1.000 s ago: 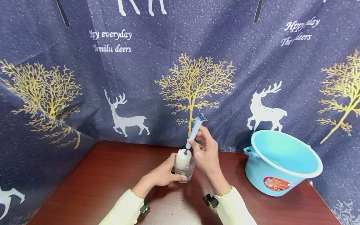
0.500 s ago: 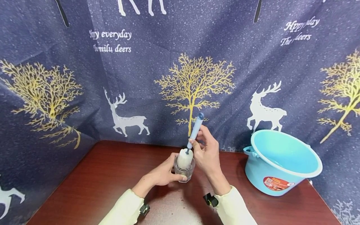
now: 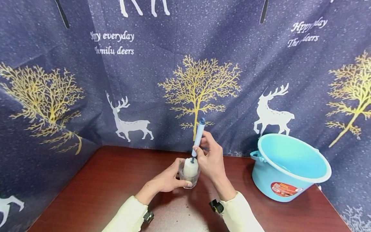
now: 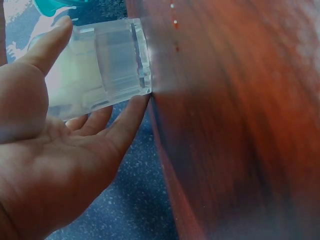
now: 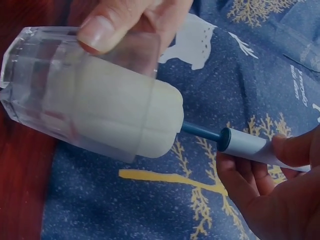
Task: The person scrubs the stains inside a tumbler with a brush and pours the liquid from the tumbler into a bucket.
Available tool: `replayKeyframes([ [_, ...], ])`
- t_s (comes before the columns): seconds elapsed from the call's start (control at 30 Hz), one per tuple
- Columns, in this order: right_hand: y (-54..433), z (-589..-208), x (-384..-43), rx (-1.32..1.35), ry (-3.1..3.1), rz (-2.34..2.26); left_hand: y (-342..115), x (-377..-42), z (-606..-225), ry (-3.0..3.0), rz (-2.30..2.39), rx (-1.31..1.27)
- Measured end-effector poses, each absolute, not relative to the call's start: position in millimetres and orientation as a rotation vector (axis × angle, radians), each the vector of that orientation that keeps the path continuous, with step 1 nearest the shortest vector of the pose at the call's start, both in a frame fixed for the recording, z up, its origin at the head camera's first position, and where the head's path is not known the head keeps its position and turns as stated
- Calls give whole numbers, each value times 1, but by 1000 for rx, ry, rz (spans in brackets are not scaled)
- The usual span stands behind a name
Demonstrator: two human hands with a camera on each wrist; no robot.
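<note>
A clear glass cup point(image 3: 189, 183) stands on the table, and my left hand point(image 3: 167, 178) grips it round the side, thumb in front. In the left wrist view the thumb and fingers wrap the cup point(image 4: 117, 60), its base at the tabletop. My right hand point(image 3: 213, 158) pinches the light blue handle point(image 3: 198, 137) of a sponge cup brush between thumb and fingers. The white sponge head point(image 5: 120, 107) sits mostly inside the cup, its top end poking out past the rim. A dark blue neck point(image 5: 202, 131) joins sponge and handle.
A light blue bucket point(image 3: 278, 180) with a red label stands on the right side of the reddish-brown table point(image 3: 116, 174). Behind the table hangs a dark blue cloth point(image 3: 139, 83) printed with deer and trees. Small water drops point(image 4: 175, 22) lie on the tabletop.
The sponge head has gone lower into the cup, and the brush handle has swung a little left and more upright. My left hand keeps its hold on the cup.
</note>
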State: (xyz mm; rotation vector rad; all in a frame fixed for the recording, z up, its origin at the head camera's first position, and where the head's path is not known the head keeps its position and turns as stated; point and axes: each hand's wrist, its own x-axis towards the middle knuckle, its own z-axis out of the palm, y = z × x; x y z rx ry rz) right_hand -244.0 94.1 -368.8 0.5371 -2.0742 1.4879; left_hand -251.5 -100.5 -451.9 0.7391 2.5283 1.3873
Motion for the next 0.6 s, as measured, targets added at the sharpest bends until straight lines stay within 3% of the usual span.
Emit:
replayKeyframes([
  [0.6, 89, -379, -249, 554, -2180, 1426, -101, -251, -453, 2552, 1378, 796],
])
